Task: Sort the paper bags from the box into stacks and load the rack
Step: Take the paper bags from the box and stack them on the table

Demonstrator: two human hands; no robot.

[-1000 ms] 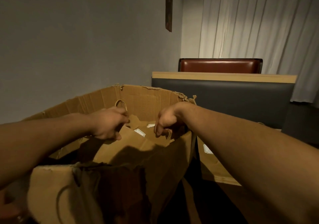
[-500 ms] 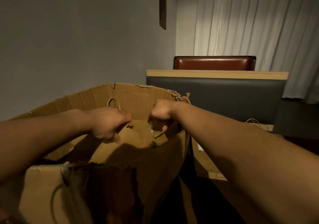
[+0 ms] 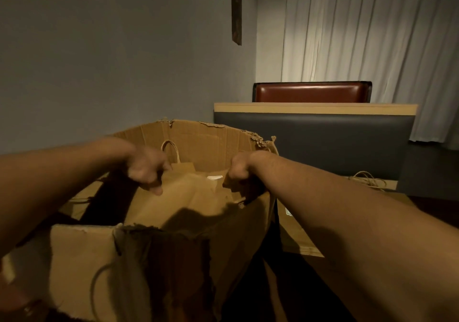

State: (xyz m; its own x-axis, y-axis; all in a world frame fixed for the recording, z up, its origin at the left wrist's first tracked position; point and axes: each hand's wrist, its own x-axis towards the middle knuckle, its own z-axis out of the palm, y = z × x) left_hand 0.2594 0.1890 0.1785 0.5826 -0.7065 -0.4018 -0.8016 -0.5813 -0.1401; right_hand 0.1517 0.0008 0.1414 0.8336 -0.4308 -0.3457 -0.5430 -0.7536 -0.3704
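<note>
Head view: paper bag [image 3: 188, 197] in box [image 3: 198, 143], top edge running 9 to 3 o'clock; left hand [image 3: 146, 170] and right hand [image 3: 239, 170] each pinch 1 end, equally near.

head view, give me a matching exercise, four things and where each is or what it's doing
Things:
1. left hand
2. box
3. red seat back
4. loose bags

Places or states:
A. right of the box, lying flat
B. behind the wood-topped divider
C. gripping a paper bag's top edge
D. torn rim, bags inside

Pairs: 1-C, 2-D, 3-B, 4-A
</note>
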